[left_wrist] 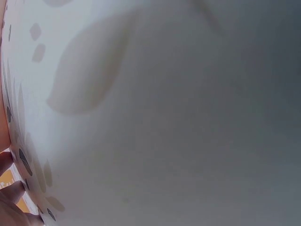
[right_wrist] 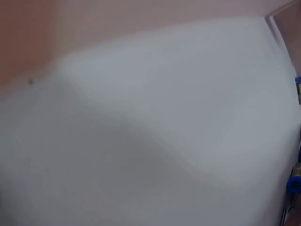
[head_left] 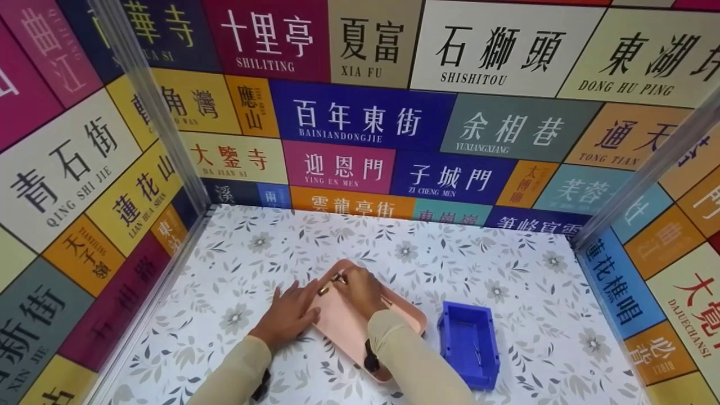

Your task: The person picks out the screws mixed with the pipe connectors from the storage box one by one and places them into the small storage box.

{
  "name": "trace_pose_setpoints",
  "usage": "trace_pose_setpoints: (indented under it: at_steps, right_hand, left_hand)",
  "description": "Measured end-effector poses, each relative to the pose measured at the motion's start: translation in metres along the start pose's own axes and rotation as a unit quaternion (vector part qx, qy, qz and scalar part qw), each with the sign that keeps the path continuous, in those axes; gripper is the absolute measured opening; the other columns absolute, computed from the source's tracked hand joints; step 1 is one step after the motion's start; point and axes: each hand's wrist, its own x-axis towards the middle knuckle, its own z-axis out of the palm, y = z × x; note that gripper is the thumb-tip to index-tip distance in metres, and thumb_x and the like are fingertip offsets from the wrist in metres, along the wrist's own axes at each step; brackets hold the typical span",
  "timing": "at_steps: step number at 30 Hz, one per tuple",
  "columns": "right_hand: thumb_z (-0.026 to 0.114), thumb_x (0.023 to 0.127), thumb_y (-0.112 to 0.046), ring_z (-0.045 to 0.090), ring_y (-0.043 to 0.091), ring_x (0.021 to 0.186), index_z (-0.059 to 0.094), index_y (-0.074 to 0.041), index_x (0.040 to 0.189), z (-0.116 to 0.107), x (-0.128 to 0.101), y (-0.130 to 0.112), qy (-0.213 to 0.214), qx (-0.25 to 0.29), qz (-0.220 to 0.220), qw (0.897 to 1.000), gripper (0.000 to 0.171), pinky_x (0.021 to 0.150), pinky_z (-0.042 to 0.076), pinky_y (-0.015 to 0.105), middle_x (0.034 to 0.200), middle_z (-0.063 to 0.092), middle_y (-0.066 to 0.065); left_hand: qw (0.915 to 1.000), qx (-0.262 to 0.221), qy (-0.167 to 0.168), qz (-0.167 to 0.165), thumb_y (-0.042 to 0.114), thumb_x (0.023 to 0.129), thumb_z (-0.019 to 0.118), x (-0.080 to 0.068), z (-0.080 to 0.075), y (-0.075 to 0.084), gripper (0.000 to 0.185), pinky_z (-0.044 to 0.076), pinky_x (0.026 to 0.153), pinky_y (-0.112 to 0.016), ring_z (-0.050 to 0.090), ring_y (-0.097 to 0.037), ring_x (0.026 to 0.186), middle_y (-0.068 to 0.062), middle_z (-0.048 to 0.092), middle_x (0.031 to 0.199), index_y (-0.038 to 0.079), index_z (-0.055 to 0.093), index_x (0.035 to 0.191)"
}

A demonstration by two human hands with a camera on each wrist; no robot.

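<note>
Head view: the left hand (head_left: 289, 315) lies flat, fingers straight, on the left edge of the pink tray (head_left: 343, 332). The right hand (head_left: 360, 289) pinches a small brass-coloured part (head_left: 332, 284) over the tray's far corner. A blue bin (head_left: 469, 343) stands just right, on the floral tabletop (head_left: 506, 270). Both wrist views are blurred.

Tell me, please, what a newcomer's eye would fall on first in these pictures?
First the bright wall panels with Chinese place names, which enclose the flowered tabletop on three sides. Next, near the front, the left hand lies flat on the left part of a pink tray, and the right hand pinches a small brass-coloured part above it. A blue bin sits on the tabletop just right of the tray.
</note>
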Motion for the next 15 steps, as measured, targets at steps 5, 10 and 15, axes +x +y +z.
trace_pose_setpoints:
  at_steps: [5, 10, 15]
  right_hand:
    - [0.078, 0.09, -0.022, 0.054, 0.01, 0.061, 0.074, -0.014, 0.086, -0.0022, 0.0, -0.0017, -0.015, -0.002, 0.013, 1.0, 0.009, 0.054, 0.044, 0.027, 0.07, 0.061, -0.005]
    - [0.078, 0.086, -0.02, 0.053, 0.011, 0.061, 0.07, -0.016, 0.081, -0.0045, -0.0006, -0.002, -0.034, -0.012, 0.022, 0.999, 0.01, 0.053, 0.043, 0.028, 0.069, 0.058, -0.006]
    - [0.076, 0.082, -0.02, 0.053, 0.013, 0.06, 0.064, -0.018, 0.077, -0.0083, -0.0019, -0.0014, -0.059, -0.021, 0.021, 0.998, 0.014, 0.054, 0.043, 0.03, 0.069, 0.057, -0.006]
  left_hand:
    - [1.0, 0.001, -0.002, -0.002, 0.062, 0.104, 0.036, -0.0002, 0.0011, -0.0005, 0.073, 0.012, 0.125, -0.066, 0.023, -0.033, 0.157, 0.0, 0.042, 0.163, 0.031, 0.014, 0.165]
    - [1.0, 0.001, -0.001, -0.002, 0.063, 0.104, 0.035, -0.0007, 0.0015, -0.0004, 0.073, 0.012, 0.124, -0.067, 0.023, -0.033, 0.157, 0.001, 0.041, 0.163, 0.03, 0.015, 0.165]
    - [1.0, 0.001, -0.003, -0.006, 0.062, 0.103, 0.036, -0.0004, 0.001, 0.0002, 0.073, 0.01, 0.125, -0.066, 0.022, -0.033, 0.158, 0.0, 0.041, 0.163, 0.031, 0.014, 0.165]
